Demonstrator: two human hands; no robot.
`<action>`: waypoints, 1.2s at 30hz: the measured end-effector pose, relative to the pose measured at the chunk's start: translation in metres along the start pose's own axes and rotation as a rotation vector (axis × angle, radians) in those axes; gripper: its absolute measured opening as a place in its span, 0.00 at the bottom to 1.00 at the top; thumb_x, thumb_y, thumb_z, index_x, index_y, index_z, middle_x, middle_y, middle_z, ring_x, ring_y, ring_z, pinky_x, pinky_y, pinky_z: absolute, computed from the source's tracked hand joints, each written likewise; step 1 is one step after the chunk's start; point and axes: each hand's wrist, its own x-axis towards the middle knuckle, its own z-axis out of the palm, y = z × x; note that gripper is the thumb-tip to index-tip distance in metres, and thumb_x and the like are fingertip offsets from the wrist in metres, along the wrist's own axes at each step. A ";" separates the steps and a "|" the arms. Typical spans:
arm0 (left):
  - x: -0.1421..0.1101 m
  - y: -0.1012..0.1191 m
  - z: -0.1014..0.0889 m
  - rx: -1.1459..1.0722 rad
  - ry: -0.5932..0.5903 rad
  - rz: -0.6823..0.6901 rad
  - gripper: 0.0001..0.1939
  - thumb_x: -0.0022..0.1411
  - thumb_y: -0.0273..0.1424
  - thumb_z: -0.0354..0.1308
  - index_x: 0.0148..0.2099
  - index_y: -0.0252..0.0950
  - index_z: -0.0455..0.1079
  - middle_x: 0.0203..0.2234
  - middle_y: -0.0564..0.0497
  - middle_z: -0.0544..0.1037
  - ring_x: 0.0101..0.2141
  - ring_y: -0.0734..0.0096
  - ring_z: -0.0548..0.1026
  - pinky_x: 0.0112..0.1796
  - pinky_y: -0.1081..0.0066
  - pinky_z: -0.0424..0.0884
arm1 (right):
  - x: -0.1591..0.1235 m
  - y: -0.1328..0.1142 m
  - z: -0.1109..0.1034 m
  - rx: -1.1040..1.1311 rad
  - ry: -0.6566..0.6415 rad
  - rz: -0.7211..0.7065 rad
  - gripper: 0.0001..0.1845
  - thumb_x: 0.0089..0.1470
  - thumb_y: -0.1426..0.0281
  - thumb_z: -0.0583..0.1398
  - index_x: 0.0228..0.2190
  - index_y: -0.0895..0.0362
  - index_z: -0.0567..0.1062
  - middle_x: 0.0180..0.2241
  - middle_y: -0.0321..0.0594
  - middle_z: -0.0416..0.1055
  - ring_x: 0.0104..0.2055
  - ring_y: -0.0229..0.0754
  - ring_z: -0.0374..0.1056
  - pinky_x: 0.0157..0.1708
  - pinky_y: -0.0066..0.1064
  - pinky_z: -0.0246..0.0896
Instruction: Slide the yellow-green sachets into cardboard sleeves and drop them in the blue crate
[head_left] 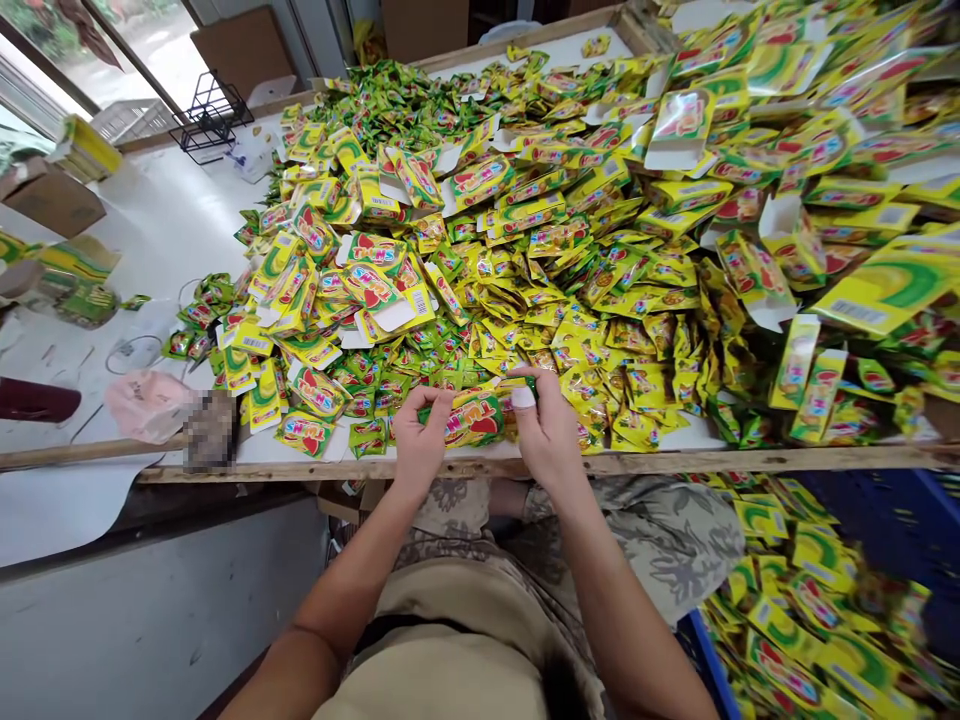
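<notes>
Between my two hands, over the table's near edge, is a yellow and green candy box point(474, 418) with a printed fruit label. My left hand point(421, 430) grips its left end, thumb on top. At the right end my right hand point(541, 415) is closed, with white tape around the thumb. A bit of green shows at its fingertips, perhaps a small sachet; I cannot tell. Just beyond lie yellow sachets point(577, 350) and green sachets point(442, 350) in a loose heap. Flat boxes with open white flaps point(386, 300) rest on the heap.
A wooden rail point(637, 462) runs along the table's near edge. More boxes pile up at the right point(885, 280). Below right stands a blue crate point(705, 650) full of boxes. On the left are a pink cloth point(146, 405), a dark red cylinder point(37, 400) and a black wire rack point(210, 115).
</notes>
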 end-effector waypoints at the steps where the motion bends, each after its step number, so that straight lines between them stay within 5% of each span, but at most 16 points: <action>1: 0.000 -0.001 -0.001 -0.001 0.005 -0.002 0.14 0.64 0.41 0.57 0.33 0.37 0.72 0.29 0.52 0.76 0.36 0.69 0.74 0.41 0.71 0.66 | -0.001 0.002 -0.005 0.039 -0.066 0.001 0.15 0.63 0.60 0.50 0.45 0.54 0.70 0.30 0.37 0.70 0.28 0.40 0.63 0.32 0.33 0.59; 5: 0.000 0.000 -0.002 0.009 -0.014 0.040 0.14 0.64 0.42 0.57 0.33 0.36 0.72 0.29 0.51 0.77 0.35 0.69 0.74 0.40 0.71 0.67 | -0.001 0.010 -0.019 0.113 -0.066 -0.017 0.12 0.58 0.60 0.56 0.38 0.55 0.73 0.36 0.42 0.71 0.40 0.44 0.66 0.42 0.36 0.62; 12: -0.004 0.004 -0.002 -0.009 -0.043 0.103 0.13 0.65 0.40 0.56 0.33 0.36 0.72 0.29 0.51 0.77 0.33 0.70 0.73 0.39 0.71 0.67 | 0.003 0.016 -0.012 0.428 -0.145 0.171 0.16 0.45 0.59 0.67 0.33 0.55 0.74 0.29 0.36 0.72 0.30 0.40 0.67 0.33 0.33 0.66; 16: -0.003 0.001 0.001 -0.035 -0.033 0.096 0.13 0.64 0.40 0.57 0.34 0.37 0.72 0.31 0.50 0.78 0.35 0.70 0.74 0.41 0.70 0.68 | -0.003 0.007 -0.013 0.264 0.118 0.042 0.19 0.47 0.61 0.67 0.40 0.55 0.73 0.38 0.41 0.74 0.36 0.41 0.70 0.36 0.35 0.68; 19: -0.001 -0.001 0.002 -0.055 -0.015 0.101 0.13 0.65 0.41 0.57 0.34 0.37 0.72 0.33 0.50 0.79 0.37 0.69 0.75 0.43 0.70 0.68 | -0.010 -0.003 -0.020 -0.018 0.250 -0.137 0.08 0.54 0.66 0.63 0.37 0.55 0.75 0.33 0.40 0.73 0.33 0.40 0.69 0.34 0.34 0.66; 22: 0.001 -0.003 0.002 -0.029 -0.014 0.126 0.14 0.64 0.42 0.56 0.35 0.37 0.73 0.32 0.50 0.79 0.36 0.69 0.75 0.41 0.70 0.68 | -0.013 -0.008 -0.022 -0.127 0.129 -0.214 0.06 0.58 0.71 0.58 0.37 0.54 0.76 0.32 0.40 0.74 0.33 0.41 0.69 0.34 0.34 0.66; 25: 0.002 -0.004 0.002 -0.011 -0.023 0.124 0.16 0.64 0.44 0.56 0.36 0.37 0.75 0.32 0.50 0.78 0.35 0.68 0.75 0.40 0.70 0.68 | -0.013 -0.006 -0.019 -0.095 0.126 -0.146 0.07 0.58 0.71 0.58 0.38 0.55 0.76 0.34 0.42 0.74 0.35 0.43 0.71 0.35 0.36 0.68; 36: 0.004 -0.014 0.007 -0.279 0.001 -0.050 0.29 0.66 0.54 0.43 0.34 0.37 0.75 0.32 0.47 0.78 0.34 0.66 0.76 0.38 0.68 0.72 | -0.012 0.006 -0.013 0.470 -0.240 0.161 0.14 0.56 0.63 0.61 0.44 0.54 0.72 0.41 0.43 0.76 0.44 0.42 0.73 0.45 0.37 0.71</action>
